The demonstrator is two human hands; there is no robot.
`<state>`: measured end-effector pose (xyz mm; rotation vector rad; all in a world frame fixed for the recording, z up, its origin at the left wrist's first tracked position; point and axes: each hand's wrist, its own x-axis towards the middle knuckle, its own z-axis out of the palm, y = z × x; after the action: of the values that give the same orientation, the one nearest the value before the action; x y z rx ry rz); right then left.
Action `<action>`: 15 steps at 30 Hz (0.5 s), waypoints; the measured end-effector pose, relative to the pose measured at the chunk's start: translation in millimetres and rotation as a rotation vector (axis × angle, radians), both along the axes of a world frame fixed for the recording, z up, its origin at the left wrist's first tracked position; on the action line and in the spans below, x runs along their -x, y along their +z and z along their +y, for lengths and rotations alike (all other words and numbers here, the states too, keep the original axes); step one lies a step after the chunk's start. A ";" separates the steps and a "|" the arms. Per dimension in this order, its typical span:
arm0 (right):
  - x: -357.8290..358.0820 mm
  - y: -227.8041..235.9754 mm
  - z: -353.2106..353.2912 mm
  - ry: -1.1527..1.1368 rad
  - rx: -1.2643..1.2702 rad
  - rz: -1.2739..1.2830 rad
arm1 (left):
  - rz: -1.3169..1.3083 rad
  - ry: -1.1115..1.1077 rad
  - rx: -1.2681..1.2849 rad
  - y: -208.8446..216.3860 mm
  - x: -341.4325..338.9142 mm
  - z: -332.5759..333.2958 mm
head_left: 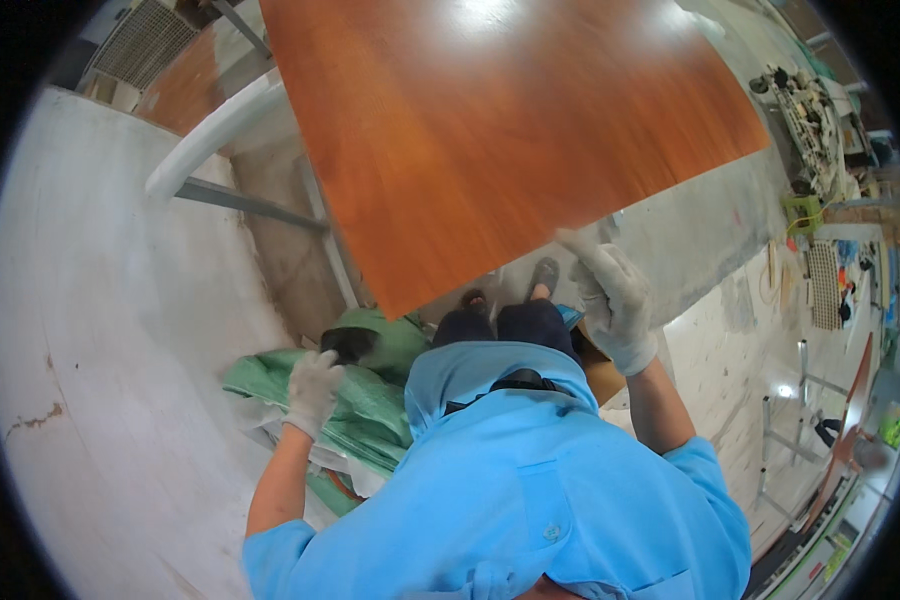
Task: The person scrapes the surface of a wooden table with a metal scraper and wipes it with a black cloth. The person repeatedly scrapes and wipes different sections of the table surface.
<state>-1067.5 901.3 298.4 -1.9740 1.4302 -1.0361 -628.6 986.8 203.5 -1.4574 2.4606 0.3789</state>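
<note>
A wide reddish-brown wooden board [490, 130] with a glossy surface lies in front of me. My right hand [615, 300], in a whitish glove, is at the board's near edge. Its fingers are stretched out with nothing seen in them, and I cannot tell if their tips touch the board. Lower on the left, my gloved left hand [314, 390] is closed on a dark, blocky object [349, 344], blurred, its kind unclear. That hand is above a green woven sack [370, 410], off to the side of the board's near left corner.
A pale wall [120, 290] rises close on my left. Beside the board is a metal frame with a white padded bar [215, 130]. Cluttered parts [815, 130] and a green crate [802, 213] stand at the far right. A cardboard box [602, 372] is near my right leg.
</note>
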 end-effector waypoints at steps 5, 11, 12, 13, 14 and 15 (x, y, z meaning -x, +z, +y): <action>-55.0 6.6 -44.9 0.318 0.238 0.001 | 0.540 0.884 -0.029 -49.7 -16.6 21.4; -95.9 -3.4 -68.4 0.591 0.292 0.216 | 0.995 1.110 -0.007 -38.8 35.6 -5.1; -96.7 -2.7 -71.3 0.627 0.298 0.267 | 1.009 1.102 -0.007 -35.7 40.1 -5.9; -97.9 -1.5 -73.9 0.654 0.302 0.273 | 1.052 1.065 0.010 -33.5 43.0 -5.8; -100.7 -0.6 -75.9 0.674 0.304 0.286 | 1.033 1.100 -0.004 -33.2 45.2 -6.6; -103.7 0.6 -76.9 0.671 0.326 0.272 | 1.059 1.117 -0.008 -33.7 47.9 -5.7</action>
<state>-963.8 824.4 299.0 -2.6403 0.6243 -0.7334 -676.5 981.1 169.9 -3.0610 1.7557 1.6956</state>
